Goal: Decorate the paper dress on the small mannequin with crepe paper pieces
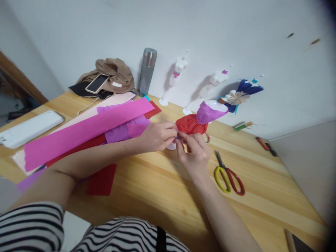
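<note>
A small white dress form leans in front of me, wearing a purple crepe paper wrap [211,112] above a red crepe paper skirt [191,124]. Its round white base [172,146] shows partly beneath my fingers. My left hand [160,135] is closed in a pinch at the skirt's gathered lower end. Close against it, my right hand [194,151] has thumb and forefinger pressed together on a tiny dark bluish bit that I cannot make out. At the form's top are a beige pleated paper fan [238,98] and dark blue fringed paper [249,87].
Pink paper strips [89,129] lie over purple and red sheets at left. Scissors [224,175] rest right of my hands. Behind stand a flask [147,73] and two white dress forms, one with a pink band [176,74]. A phone [97,83] lies on brown cloth [118,73].
</note>
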Motion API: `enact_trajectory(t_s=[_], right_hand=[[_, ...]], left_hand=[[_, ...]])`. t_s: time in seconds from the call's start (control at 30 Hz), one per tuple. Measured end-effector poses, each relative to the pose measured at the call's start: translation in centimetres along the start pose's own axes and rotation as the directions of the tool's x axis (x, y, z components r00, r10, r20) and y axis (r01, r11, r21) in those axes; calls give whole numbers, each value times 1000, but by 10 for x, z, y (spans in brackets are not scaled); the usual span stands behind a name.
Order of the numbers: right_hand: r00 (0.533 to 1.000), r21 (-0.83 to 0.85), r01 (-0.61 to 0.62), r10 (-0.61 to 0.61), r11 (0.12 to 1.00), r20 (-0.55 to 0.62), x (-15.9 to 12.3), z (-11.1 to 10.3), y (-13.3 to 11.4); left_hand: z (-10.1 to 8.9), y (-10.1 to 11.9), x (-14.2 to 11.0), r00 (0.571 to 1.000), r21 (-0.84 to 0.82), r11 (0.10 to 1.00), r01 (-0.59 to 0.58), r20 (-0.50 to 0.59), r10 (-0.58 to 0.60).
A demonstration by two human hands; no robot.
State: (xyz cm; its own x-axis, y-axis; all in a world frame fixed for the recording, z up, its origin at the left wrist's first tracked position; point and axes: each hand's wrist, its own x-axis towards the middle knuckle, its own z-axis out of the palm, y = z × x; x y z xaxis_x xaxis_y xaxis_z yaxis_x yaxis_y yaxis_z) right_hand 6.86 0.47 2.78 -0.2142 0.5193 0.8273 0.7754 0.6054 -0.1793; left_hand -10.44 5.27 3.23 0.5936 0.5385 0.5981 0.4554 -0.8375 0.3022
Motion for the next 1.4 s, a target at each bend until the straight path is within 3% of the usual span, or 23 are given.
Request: enact_trajectory(t_s=[0.6,0.9,1.0,1.17,1.3,1.4], right_hand=[[997,11,-29,28,1000,73,0,1,1],[998,-19,-27,28,999,55,0,0,2],[998,-4,-14,15,1000,62,-1,-1,1],[999,5,7,-7,1000,42,1,-3,0],[999,31,20,-18,999,-44,3,-8,-1],[999,55,38,-37,998,-12,2,-10,-1]], left_hand=[[3,-4,4,995,-158,983,95,9,-95],[0,-1,2,999,-171,984,47,3,-47],[-1,-1,5,993,-213,970,114,-12,-120],[-2,3,11,954,-370,886,279,-2,-301],[-5,4,15,910,-540,751,380,73,-408],[-4,1,16,876,-618,648,446,153,-457]])
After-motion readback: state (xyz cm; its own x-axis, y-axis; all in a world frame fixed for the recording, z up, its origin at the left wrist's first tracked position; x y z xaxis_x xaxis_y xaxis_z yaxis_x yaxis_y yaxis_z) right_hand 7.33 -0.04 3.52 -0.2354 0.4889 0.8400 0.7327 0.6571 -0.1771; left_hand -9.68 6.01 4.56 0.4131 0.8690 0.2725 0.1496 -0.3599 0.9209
